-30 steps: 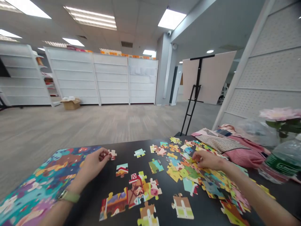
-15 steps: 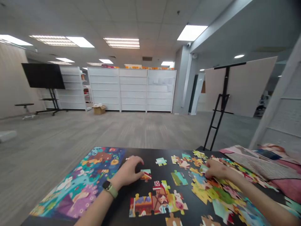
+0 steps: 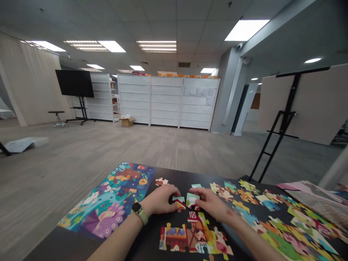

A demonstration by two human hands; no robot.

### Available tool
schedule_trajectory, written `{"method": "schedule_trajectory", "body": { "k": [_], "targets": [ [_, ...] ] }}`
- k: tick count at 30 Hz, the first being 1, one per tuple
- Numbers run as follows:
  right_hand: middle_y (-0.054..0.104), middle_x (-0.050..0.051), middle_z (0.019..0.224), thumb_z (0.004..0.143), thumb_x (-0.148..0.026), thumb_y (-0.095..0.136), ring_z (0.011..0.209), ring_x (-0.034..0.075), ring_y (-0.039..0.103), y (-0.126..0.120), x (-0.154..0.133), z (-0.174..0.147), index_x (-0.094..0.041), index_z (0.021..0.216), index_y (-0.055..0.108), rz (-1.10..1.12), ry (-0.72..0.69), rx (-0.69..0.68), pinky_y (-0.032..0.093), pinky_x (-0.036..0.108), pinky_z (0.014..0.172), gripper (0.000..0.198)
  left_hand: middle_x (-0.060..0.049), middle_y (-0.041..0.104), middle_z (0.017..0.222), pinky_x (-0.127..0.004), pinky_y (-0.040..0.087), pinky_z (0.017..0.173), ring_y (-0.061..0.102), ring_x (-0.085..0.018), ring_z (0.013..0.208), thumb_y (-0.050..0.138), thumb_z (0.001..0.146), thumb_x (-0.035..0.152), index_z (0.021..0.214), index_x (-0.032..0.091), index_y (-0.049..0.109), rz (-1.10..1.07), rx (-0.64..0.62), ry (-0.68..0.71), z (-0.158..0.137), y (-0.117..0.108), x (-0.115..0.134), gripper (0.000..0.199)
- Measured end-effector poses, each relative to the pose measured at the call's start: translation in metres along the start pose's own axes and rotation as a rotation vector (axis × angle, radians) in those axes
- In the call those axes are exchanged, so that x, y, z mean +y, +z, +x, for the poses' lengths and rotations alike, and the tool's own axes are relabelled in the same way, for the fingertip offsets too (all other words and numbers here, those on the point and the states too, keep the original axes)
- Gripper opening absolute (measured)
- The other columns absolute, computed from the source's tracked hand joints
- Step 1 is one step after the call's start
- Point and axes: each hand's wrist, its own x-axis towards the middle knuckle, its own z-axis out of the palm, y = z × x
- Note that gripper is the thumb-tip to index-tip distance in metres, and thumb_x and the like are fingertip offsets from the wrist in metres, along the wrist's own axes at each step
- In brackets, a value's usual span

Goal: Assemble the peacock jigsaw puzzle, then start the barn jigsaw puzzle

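Holding right hand [image 3: 212,203]: pale-blue, white-and-red cardboard puzzle piece [image 3: 190,199], clamped in the grip.
Left hand [image 3: 162,199]: red-roofed cardboard puzzle piece [image 3: 179,204] touched at its left; whether it is clamped cannot be told.
Black tabletop [image 3: 149,232]: joined barn-and-cow puzzle section [image 3: 195,233] laid nearer than both pieces.
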Motion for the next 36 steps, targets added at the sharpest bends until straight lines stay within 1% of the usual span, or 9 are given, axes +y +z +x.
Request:
{"method": "schedule_trajectory", "body": {
  "k": [3,8,13,16,19,23,26,31,36],
  "targets": [
    [0.077,0.008,0.102,0.076,-0.039,0.067,0.090,0.025,0.072,0.003,0.008,0.005,-0.018,0.112,0.071,0.056,0.000,-0.013,0.058,0.036,0.078,0.042,-0.004,0.070,0.098,-0.029,0.046,0.079,0.063,-0.022,0.089,0.077,0.074,0.029,0.102,0.021,0.070,-0.028,0.000,-0.001,0.000,-0.001,-0.001,0.029],
    [0.076,0.004,0.087,0.078,-0.037,0.070,0.078,0.021,0.070,0.000,0.019,0.001,-0.018,0.108,0.073,0.102,0.003,0.016,0.056,0.033,0.072,0.035,-0.004,0.069,0.098,-0.031,0.046,0.080,0.062,-0.022,0.089,0.076,0.073,0.023,0.102,0.021,0.070,-0.117,0.006,-0.018,0.000,-0.002,0.001,0.030],
    [0.074,0.004,0.092,0.078,-0.044,0.074,0.079,0.020,0.069,0.007,0.012,-0.002,-0.019,0.110,0.067,0.191,-0.030,0.060,0.056,0.033,0.074,0.041,-0.007,0.068,0.112,-0.029,0.047,0.082,0.063,-0.022,0.100,0.072,0.083,0.031,0.120,0.020,0.063,-0.270,0.080,-0.086,0.004,0.007,0.016,0.040],
    [0.073,0.007,0.103,0.082,-0.050,0.071,0.092,0.022,0.071,0.011,0.000,-0.006,-0.021,0.110,0.063,0.269,-0.086,0.066,0.057,0.036,0.084,0.041,-0.006,0.069,0.104,-0.025,0.049,0.073,0.064,-0.017,0.090,0.063,0.090,0.029,0.129,0.019,0.059,-0.363,0.075,-0.133,0.008,0.009,0.017,0.041],
    [0.069,0.011,0.116,0.093,-0.053,0.057,0.108,0.024,0.067,0.011,-0.004,-0.010,-0.022,0.118,0.059,0.268,-0.125,0.116,0.054,0.040,0.095,0.040,-0.003,0.068,0.086,-0.023,0.049,0.067,0.063,-0.015,0.077,0.063,0.086,0.024,0.117,0.015,0.068,-0.398,0.014,-0.192,0.008,-0.003,0.002,0.033],
    [0.069,0.009,0.106,0.095,-0.049,0.051,0.096,0.023,0.069,0.010,0.004,-0.012,-0.021,0.115,0.059,0.176,-0.102,0.119,0.055,0.039,0.089,0.035,0.000,0.065,0.075,-0.022,0.047,0.062,0.062,-0.014,0.070,0.065,0.077,0.019,0.102,0.013,0.070,-0.358,-0.017,-0.297,-0.001,-0.026,-0.028,0.027],
    [0.069,0.006,0.099,0.096,-0.041,0.049,0.089,0.021,0.068,0.012,0.005,-0.014,-0.022,0.110,0.060,0.096,-0.127,0.103,0.054,0.035,0.084,0.026,0.001,0.064,0.072,-0.022,0.046,0.059,0.062,-0.015,0.067,0.067,0.070,0.019,0.093,0.014,0.070,-0.296,-0.047,-0.349,-0.005,-0.030,-0.041,0.024],
    [0.071,0.005,0.093,0.092,-0.035,0.050,0.083,0.021,0.067,0.015,-0.002,-0.016,-0.022,0.106,0.063,-0.003,-0.116,0.124,0.052,0.032,0.075,0.023,0.003,0.063,0.071,-0.022,0.043,0.059,0.060,-0.014,0.067,0.064,0.067,0.017,0.088,0.017,0.071,-0.168,-0.069,-0.365,-0.005,-0.024,-0.039,0.022],
    [0.072,0.005,0.090,0.091,-0.033,0.051,0.083,0.021,0.067,0.014,-0.003,-0.016,-0.022,0.105,0.065,-0.028,-0.115,0.130,0.050,0.031,0.073,0.023,0.004,0.060,0.067,-0.022,0.039,0.057,0.058,-0.014,0.064,0.063,0.065,0.013,0.082,0.019,0.071,-0.019,-0.053,-0.367,-0.007,-0.028,-0.027,0.020]
  ]
}}
